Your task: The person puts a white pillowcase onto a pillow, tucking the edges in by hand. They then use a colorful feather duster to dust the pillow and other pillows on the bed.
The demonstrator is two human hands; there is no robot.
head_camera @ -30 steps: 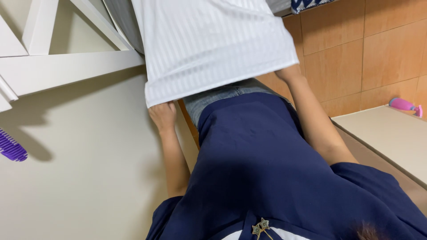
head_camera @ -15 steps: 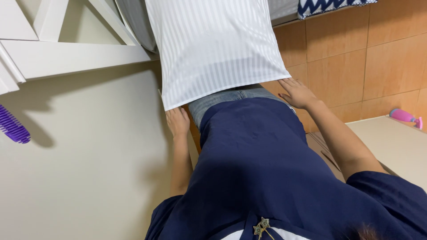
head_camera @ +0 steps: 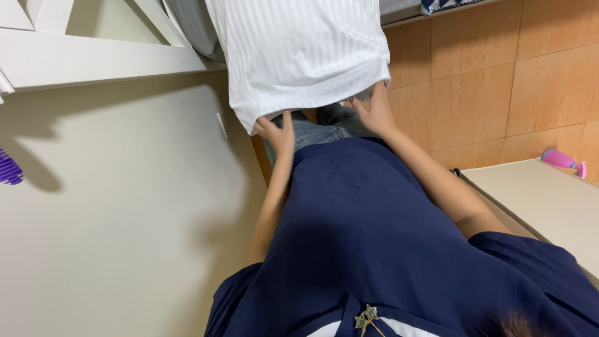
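A white striped cloth (head_camera: 299,56), shaped like a pillowcase, hangs in front of me at the top centre. My left hand (head_camera: 277,134) grips its lower edge at the left corner, fingers curled over the hem. At the right corner, my right hand (head_camera: 374,113) holds the same edge, with its fingertips tucked under the fabric. Grey-blue denim (head_camera: 324,128) shows between my hands just below the hem. My dark navy garment (head_camera: 374,237) fills the lower middle of the view and hides whatever lies beneath it.
A white frame beam (head_camera: 93,62) crosses the upper left above a cream surface (head_camera: 125,218). A purple brush (head_camera: 9,168) sits at the left edge. Orange tiles (head_camera: 499,81) lie to the right. A pink object (head_camera: 561,160) rests on a beige top (head_camera: 543,200).
Both hands have moved closer together along the cloth's lower edge, the left one rising to the hem. The cloth sits further right in the view.
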